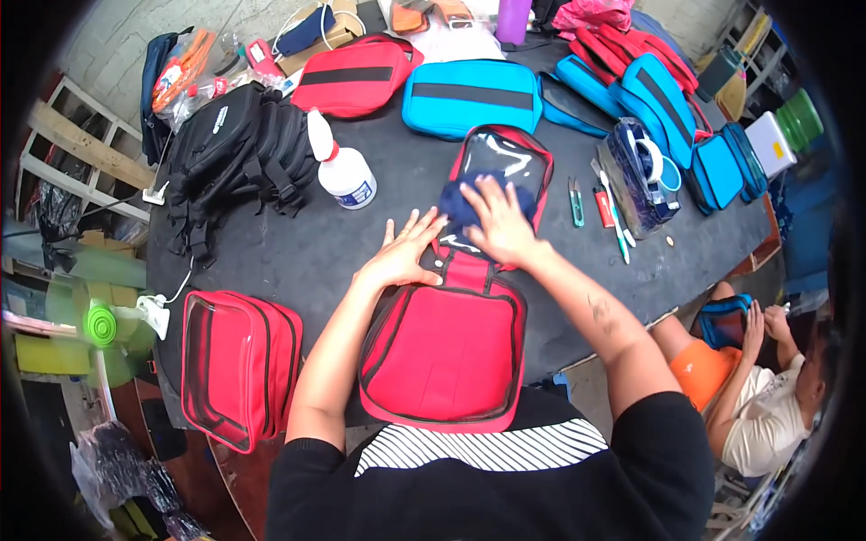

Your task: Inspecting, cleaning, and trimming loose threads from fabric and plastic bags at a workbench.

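A red zippered pouch [444, 353] lies opened out before me on the dark table. Its flap, with a clear plastic window [511, 155] edged in red, is folded away from me. My right hand [498, 221] presses a dark blue cloth [458, 209] onto that window, fingers over the cloth. Flat at the window's left edge rests my left hand [403, 254], fingers spread and holding nothing. A second red pouch [227, 365] with a clear front stands to the left of my left forearm.
A white spray bottle [346, 178] and a black backpack [236, 149] stand at left. Blue pouches [471, 97] and a red one [352, 79] line the back. A toothbrush [617, 230], green snips [575, 203] and a tape dispenser [640, 180] lie right. Another person [758, 397] sits at lower right.
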A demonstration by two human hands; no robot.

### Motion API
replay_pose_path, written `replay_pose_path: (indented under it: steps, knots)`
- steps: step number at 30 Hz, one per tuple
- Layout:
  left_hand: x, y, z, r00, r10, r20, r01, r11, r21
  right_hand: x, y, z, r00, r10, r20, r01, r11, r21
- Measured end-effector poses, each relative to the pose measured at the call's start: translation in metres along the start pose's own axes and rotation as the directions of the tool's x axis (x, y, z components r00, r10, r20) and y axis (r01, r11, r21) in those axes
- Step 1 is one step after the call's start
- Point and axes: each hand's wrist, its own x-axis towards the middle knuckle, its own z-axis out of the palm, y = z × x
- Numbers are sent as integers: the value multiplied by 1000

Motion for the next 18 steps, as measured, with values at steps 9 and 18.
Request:
replay_pose_path:
  steps: [9,18]
  knots:
    - [5,-17,13,998,6,-64,-8,999,-37,7,-13,3,984,75,161,-56,991,-119]
    - [9,-5,13,999,32,-24,-32,999,-4,37,9,28,925,334,-183,-374,888,-268]
